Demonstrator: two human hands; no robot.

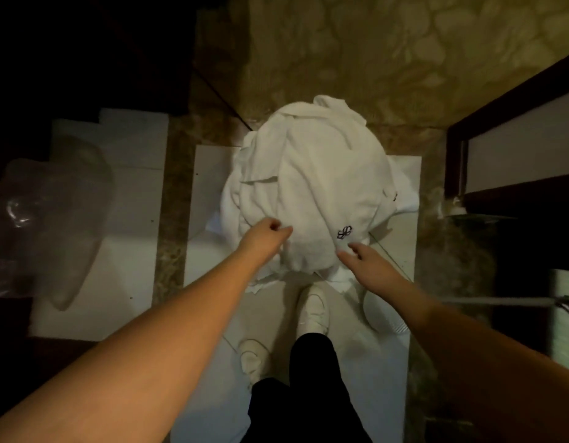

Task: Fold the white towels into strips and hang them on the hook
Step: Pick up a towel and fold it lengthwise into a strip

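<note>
Floor [308,52]: mottled stone with pale tiles, seen from above. Towels [311,187]: a crumpled white heap on the floor ahead of the person's shoes [313,310] (one bears a dark embroidered logo [344,233]). Left hand [264,236]: at the heap's near left edge, fingers curled narrow at the cloth; a firm grasp cannot be told. Right hand [361,260]: at the near right edge below the logo, fingers loosely spread, touching the cloth.
</note>
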